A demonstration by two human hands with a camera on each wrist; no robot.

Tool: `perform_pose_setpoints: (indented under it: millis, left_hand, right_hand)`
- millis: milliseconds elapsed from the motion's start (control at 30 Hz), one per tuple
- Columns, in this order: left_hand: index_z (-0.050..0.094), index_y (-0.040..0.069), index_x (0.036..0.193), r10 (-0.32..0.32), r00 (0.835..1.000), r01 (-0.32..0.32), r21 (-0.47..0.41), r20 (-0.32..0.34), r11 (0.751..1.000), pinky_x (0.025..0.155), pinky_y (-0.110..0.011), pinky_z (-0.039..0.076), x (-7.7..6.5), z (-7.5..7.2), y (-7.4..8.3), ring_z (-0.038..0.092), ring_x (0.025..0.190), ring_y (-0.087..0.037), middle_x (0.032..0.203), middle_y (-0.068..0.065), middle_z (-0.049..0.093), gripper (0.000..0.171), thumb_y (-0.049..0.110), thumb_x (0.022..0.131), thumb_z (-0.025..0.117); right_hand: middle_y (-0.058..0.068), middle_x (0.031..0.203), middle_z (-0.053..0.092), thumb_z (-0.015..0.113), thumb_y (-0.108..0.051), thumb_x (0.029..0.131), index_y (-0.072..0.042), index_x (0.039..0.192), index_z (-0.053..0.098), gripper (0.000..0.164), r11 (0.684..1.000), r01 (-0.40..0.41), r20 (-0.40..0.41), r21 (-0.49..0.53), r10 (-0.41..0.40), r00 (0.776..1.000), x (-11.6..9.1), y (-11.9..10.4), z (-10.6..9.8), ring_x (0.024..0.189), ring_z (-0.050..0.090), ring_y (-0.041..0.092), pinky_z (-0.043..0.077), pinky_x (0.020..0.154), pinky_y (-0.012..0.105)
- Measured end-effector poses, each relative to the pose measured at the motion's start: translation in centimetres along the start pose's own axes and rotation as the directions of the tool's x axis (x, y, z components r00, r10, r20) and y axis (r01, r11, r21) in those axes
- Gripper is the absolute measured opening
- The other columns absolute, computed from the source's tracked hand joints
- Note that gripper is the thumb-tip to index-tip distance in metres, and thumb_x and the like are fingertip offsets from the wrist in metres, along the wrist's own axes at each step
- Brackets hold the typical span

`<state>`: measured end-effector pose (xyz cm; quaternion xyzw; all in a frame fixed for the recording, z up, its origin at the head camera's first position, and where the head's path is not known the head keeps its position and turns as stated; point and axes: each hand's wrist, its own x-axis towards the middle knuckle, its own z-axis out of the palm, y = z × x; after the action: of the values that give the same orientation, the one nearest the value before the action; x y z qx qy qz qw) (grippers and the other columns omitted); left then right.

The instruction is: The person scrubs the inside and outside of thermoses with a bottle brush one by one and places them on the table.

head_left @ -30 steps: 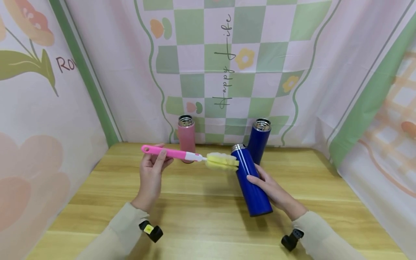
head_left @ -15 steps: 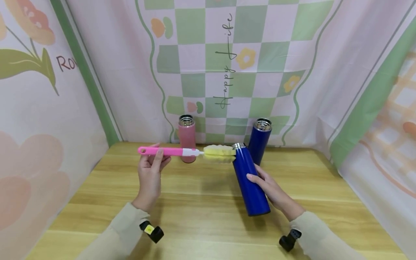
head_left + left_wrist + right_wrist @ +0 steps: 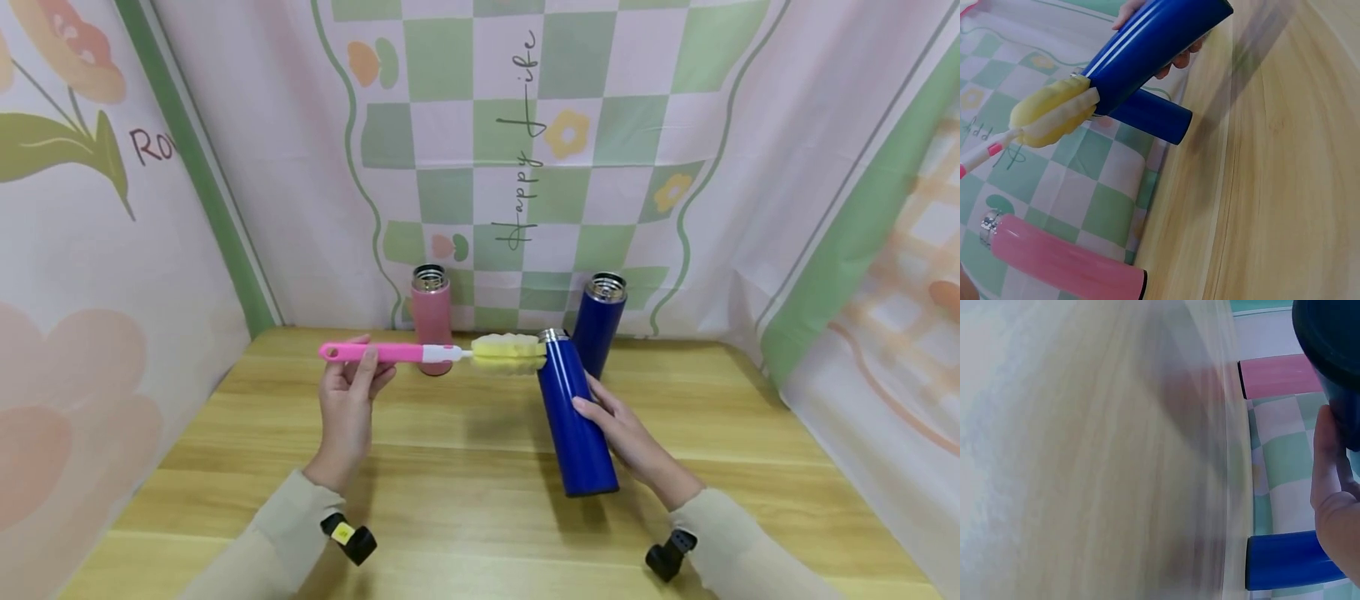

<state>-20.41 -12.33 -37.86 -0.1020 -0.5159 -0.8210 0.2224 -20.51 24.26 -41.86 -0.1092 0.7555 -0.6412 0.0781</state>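
My left hand (image 3: pixel 348 408) pinches the pink handle of a bottle brush (image 3: pixel 397 352), held level above the table. Its yellow and white sponge head (image 3: pixel 1054 115) points right, the tip at the side of a blue thermos bottle (image 3: pixel 576 425) just below the steel neck; whether they touch I cannot tell. With thumb and fingers round its middle, my right hand (image 3: pixel 630 437) grips that blue bottle, tilted with its neck up and to the left. In the right wrist view the bottle's dark base (image 3: pixel 1341 337) looms close, above the fingers.
A lidless pink thermos bottle (image 3: pixel 431 321) stands upright at the back of the wooden table (image 3: pixel 420 517), behind the brush. A second lidless blue thermos bottle (image 3: pixel 600 325) stands at the back right, partly hidden by the held one. A checkered curtain (image 3: pixel 502 150) hangs behind.
Over the last second the brush has risen slightly and levelled out, its head going up towards the bottle's neck. The held blue bottle has turned a little more upright, its base shifting left.
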Motion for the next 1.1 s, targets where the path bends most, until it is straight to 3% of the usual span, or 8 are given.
perform_pose_setpoints:
  millis: [133, 300, 533, 833, 1100]
  left_hand:
    - [0.056, 0.005, 0.125, -0.013, 1.000, 0.013, 0.007, 0.007, 1.000, 0.089, -0.032, 0.060, -0.2, -0.2, 0.0, 0.070, 0.096, -0.017, 0.109, -0.011, 0.065, 0.026, 0.018, 0.103, 0.059]
    - [0.056, 0.004, 0.122, -0.021, 1.000, 0.021, 0.006, 0.020, 1.000, 0.090, -0.033, 0.060, -0.6, -0.4, -0.4, 0.070, 0.095, -0.017, 0.107, -0.011, 0.067, 0.023, 0.016, 0.103, 0.058]
    - [0.057, 0.005, 0.122, -0.085, 0.996, 0.084, 0.025, 0.031, 0.996, 0.090, -0.033, 0.060, -1.5, -0.7, -1.0, 0.071, 0.095, -0.016, 0.106, -0.008, 0.069, 0.021, 0.015, 0.103, 0.059]
    - [0.057, 0.003, 0.119, -0.136, 0.989, 0.135, 0.019, 0.054, 0.991, 0.086, -0.031, 0.062, -2.3, -0.8, -1.4, 0.071, 0.091, -0.015, 0.102, -0.006, 0.070, 0.019, 0.013, 0.103, 0.059]
    - [0.062, 0.011, 0.116, -0.165, 0.978, 0.164, 0.021, 0.124, 0.986, 0.086, -0.031, 0.062, -3.1, -1.0, -1.6, 0.070, 0.091, -0.015, 0.102, -0.004, 0.071, 0.014, 0.012, 0.102, 0.060]
  right_hand:
    - [0.030, 0.152, 0.030, 0.045, -0.034, 0.107, -0.032, 0.162, 0.012, 0.064, 0.999, -0.004, 0.001, 0.037, 0.004, 1.000, 0.0, -0.1, -0.1, 0.114, 0.058, 0.038, 0.057, 0.090, 0.045]
    - [0.030, 0.150, 0.032, 0.041, -0.035, 0.108, -0.031, 0.162, 0.011, 0.062, 0.996, -0.008, -0.015, 0.088, 0.009, 1.000, 0.3, -0.1, 0.0, 0.111, 0.058, 0.035, 0.056, 0.089, 0.044]
    - [0.028, 0.150, 0.030, 0.030, -0.038, 0.108, -0.031, 0.162, 0.003, 0.060, 0.992, -0.029, -0.009, 0.122, 0.030, 1.000, 0.4, 0.0, 0.0, 0.106, 0.058, 0.027, 0.055, 0.087, 0.040]
    - [0.031, 0.147, 0.034, 0.043, -0.038, 0.107, -0.036, 0.161, 0.002, 0.068, 0.992, -0.033, -0.042, 0.125, 0.038, 0.998, 0.1, 0.1, 0.0, 0.108, 0.059, 0.030, 0.056, 0.087, 0.044]
    - [0.029, 0.142, 0.040, 0.045, -0.043, 0.106, -0.036, 0.161, 0.006, 0.068, 0.994, -0.050, -0.130, 0.094, 0.062, 0.990, 0.4, 0.0, -0.2, 0.102, 0.062, 0.029, 0.058, 0.084, 0.043]
